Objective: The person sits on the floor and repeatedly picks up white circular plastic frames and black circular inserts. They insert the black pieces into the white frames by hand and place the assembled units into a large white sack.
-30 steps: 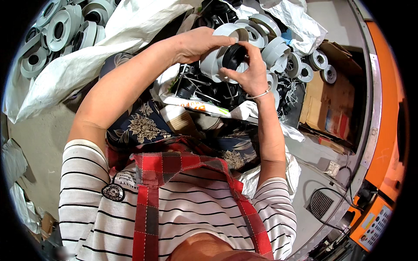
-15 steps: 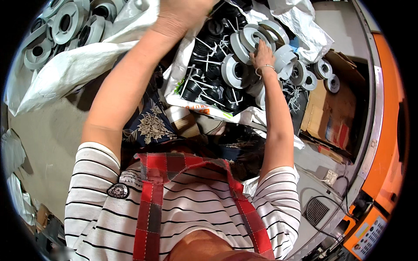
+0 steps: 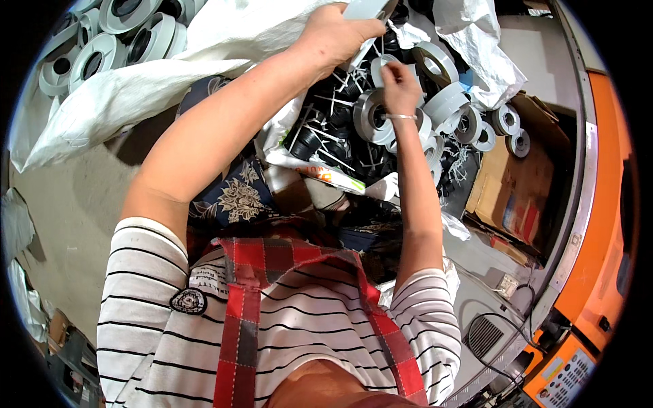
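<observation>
My left hand is closed on a grey flanged plastic ring at the top of the view, its thumb along the near side. Part of that ring is cut off by the picture edge. To its right, my right hand has curled fingers against a smaller grey ring. Whether the fingers pinch that ring or something small is hidden. Both hands are over an open white sack holding grey rings and black ribbed parts with white ties.
Another white sack with more grey rings lies at the far left. To the right are a cardboard box, loose grey rings at its edge, and an orange machine with a button panel. Cables run below.
My left hand has moved right and slightly nearer, and a grey ring now shows in it. My right hand has drawn slightly nearer and left, its fingers now curled; rings in the sack have shifted.
</observation>
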Available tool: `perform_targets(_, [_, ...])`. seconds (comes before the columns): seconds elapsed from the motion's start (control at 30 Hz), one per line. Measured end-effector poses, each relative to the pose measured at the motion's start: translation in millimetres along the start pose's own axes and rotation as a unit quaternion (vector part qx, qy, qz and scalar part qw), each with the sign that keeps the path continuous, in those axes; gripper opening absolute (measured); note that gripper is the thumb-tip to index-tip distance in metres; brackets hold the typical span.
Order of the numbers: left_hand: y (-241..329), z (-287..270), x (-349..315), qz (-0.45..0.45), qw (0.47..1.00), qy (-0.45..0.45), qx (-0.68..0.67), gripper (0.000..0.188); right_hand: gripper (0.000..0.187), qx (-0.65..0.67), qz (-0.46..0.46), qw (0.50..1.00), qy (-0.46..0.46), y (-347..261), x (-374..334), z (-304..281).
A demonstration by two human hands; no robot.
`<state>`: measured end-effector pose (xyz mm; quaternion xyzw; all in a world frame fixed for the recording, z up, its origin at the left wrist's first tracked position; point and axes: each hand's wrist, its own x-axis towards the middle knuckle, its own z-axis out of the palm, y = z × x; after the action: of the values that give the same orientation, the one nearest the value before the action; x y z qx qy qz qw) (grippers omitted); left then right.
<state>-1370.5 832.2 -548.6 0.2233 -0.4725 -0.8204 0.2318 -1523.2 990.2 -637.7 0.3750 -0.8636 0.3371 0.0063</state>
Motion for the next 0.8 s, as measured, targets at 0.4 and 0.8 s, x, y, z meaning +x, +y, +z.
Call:
perform_targets(0.4, [6.8, 0.3, -5.9, 0.102, 0.975, 0.054, 0.191, 0.046, 0.037, -0.367, -0.049, 0.910, -0.189, 18.5, -28.1, 27.7])
perform_targets(0.8, [-30.2, 6.8, -6.9, -0.055, 0.977, -0.141, 0.147, 0.037, 0.028, 0.133, 0.121, 0.983, -0.047, 1.6, -40.4, -80.7])
